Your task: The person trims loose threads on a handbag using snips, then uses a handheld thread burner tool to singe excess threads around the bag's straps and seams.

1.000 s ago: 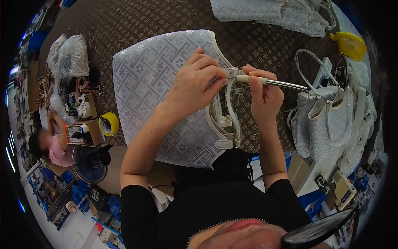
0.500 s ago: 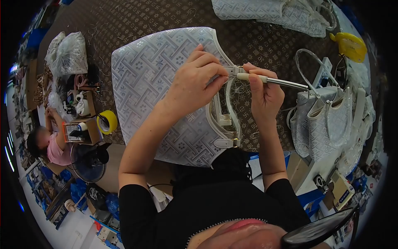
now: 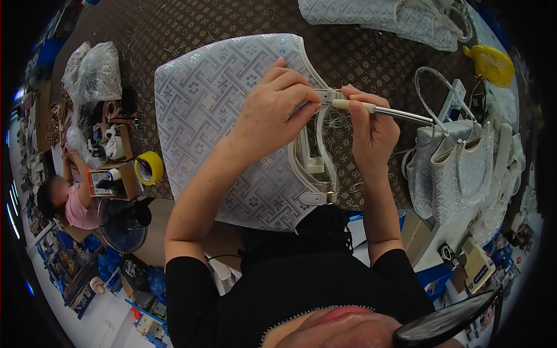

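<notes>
A pale patterned handbag point(image 3: 203, 110) lies on its side on the brown patterned table cover, its opening toward the right. My left hand point(image 3: 275, 110) rests over the bag's upper part, thumb and index finger pinched at a white strap tab point(image 3: 326, 95) by the opening. In my right hand point(image 3: 372, 124) is a pen-like tool with a white end and a metal shaft point(image 3: 406, 115); the white end touches or nearly touches the tab. A second strap tab point(image 3: 313, 198) with a gold-coloured buckle shows lower on the bag.
More patterned bags stand at the right point(image 3: 458, 168) and lie at the top point(image 3: 377, 14). Yellow tape point(image 3: 149, 168), a cardboard box point(image 3: 125, 181), a plastic-wrapped bundle point(image 3: 98, 75) and a fan point(image 3: 123, 223) are at the left, near a person in pink point(image 3: 80, 206).
The bag's upper edge has shifted slightly upward in view. Both hands keep nearly the same pose, still at the strap tab with the tool.
</notes>
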Demonstrator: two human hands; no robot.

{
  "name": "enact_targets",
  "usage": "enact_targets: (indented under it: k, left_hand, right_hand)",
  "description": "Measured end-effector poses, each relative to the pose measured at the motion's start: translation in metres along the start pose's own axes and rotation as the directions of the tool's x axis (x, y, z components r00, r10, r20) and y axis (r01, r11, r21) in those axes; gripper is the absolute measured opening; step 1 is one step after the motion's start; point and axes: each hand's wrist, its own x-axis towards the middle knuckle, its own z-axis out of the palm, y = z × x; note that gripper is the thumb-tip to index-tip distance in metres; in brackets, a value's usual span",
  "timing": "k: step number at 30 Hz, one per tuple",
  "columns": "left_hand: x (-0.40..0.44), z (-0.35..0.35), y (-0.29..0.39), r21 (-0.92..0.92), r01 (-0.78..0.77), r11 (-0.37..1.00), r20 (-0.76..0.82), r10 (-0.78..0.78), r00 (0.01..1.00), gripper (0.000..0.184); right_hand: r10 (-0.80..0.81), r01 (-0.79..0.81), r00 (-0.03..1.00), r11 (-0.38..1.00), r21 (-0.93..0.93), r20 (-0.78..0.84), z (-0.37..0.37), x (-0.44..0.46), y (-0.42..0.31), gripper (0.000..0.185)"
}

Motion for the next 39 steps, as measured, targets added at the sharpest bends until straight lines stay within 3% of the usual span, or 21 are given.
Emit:
enact_targets:
  k: [18,20,21,22,23,25,26,28,31,39]
  left_hand:
    - [0.000,-0.002,0.000,-0.033,0.012,0.999,0.014,-0.012,1.000,0.008]
    - [0.000,-0.011,-0.001,-0.054,0.016,0.998,0.037,-0.014,0.999,0.010]
    - [0.001,-0.021,-0.002,-0.126,0.011,0.992,0.162,0.009,0.987,0.012]
    - [0.004,-0.028,-0.001,-0.198,0.016,0.980,0.283,0.042,0.958,0.015]
    - [0.007,-0.033,0.000,-0.196,0.014,0.980,0.283,0.043,0.958,0.015]
    - [0.012,-0.038,0.001,-0.309,0.300,0.903,0.263,-0.222,0.939,0.021]
    - [0.016,-0.035,0.000,-0.307,0.299,0.903,0.263,-0.222,0.939,0.021]
    - [0.028,-0.023,0.000,0.137,-0.037,0.990,0.104,0.023,0.994,0.017]
    - [0.032,-0.006,0.002,0.265,-0.117,0.957,0.116,0.089,0.989,0.017]
    - [0.039,-0.004,-0.015,-0.008,0.003,1.000,0.207,-0.001,0.978,0.010]
  right_hand:
    - [0.016,-0.014,0.997,1.000,-0.024,0.069,-0.003,-0.001,-0.001,0.021]
    - [0.063,-0.065,0.997,0.997,0.050,0.048,-0.003,-0.001,-0.005,0.023]
    - [0.061,-0.064,0.997,0.997,0.051,0.047,-0.003,0.000,-0.006,0.023]
    - [0.145,-0.143,0.989,0.973,0.182,0.003,-0.004,0.002,-0.008,0.022]
    - [0.232,-0.212,0.972,0.925,0.315,-0.029,-0.004,0.003,-0.008,0.021]
    - [0.287,-0.251,0.958,0.880,0.404,-0.029,-0.007,0.004,-0.008,0.024]
    - [0.341,-0.288,0.940,0.824,0.488,-0.022,-0.007,0.005,-0.008,0.028]
    - [0.348,-0.292,0.937,0.821,0.491,-0.024,-0.006,0.004,-0.007,0.028]
    - [0.349,-0.295,0.937,0.823,0.485,-0.022,-0.007,0.004,-0.005,0.029]
    - [0.306,-0.273,0.952,0.872,0.407,-0.019,-0.007,0.003,-0.006,0.030]
